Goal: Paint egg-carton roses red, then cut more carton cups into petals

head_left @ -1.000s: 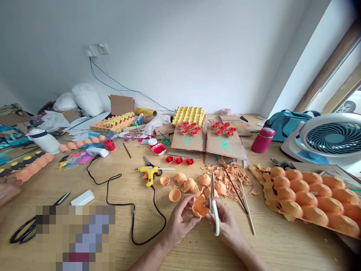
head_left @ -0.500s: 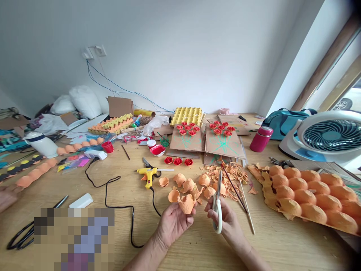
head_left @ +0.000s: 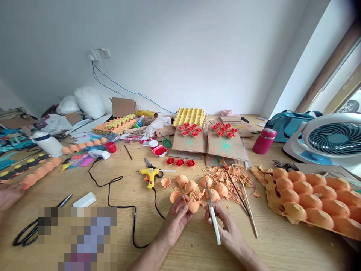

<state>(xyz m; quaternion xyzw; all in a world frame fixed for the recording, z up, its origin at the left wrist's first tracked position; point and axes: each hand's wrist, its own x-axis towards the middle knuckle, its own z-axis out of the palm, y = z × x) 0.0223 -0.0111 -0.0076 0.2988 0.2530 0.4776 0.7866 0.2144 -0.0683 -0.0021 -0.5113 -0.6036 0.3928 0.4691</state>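
Note:
Between the fingers of my left hand (head_left: pixel 177 222) is an orange egg carton cup (head_left: pixel 193 204) with a jagged, petal-like rim. My right hand (head_left: pixel 225 226) grips white-handled scissors (head_left: pixel 213 216), their blades pointing up and away from me. The blades look closed or nearly so, just right of the cup and apart from it. Several more cut cups (head_left: pixel 191 186) lie just beyond my hands. To their right spreads a heap of orange carton scraps (head_left: pixel 232 177). A small nested cup (head_left: pixel 166 182) sits by the yellow glue gun (head_left: pixel 150 176).
A large orange egg tray (head_left: pixel 313 195) lies right, before a white fan (head_left: pixel 332 139). Red paper roses (head_left: pixel 179 162) and cardboard sheets with red flowers (head_left: pixel 225 145) stand beyond. A black cord (head_left: pixel 134 210) crosses the left side. Another person's hand (head_left: pixel 11 195) touches a carton strip (head_left: pixel 41 173).
My left hand has drawn the cup slightly right and changed its hold on it. The scissors have tilted, their tips swinging left. The whole view has shifted slightly.

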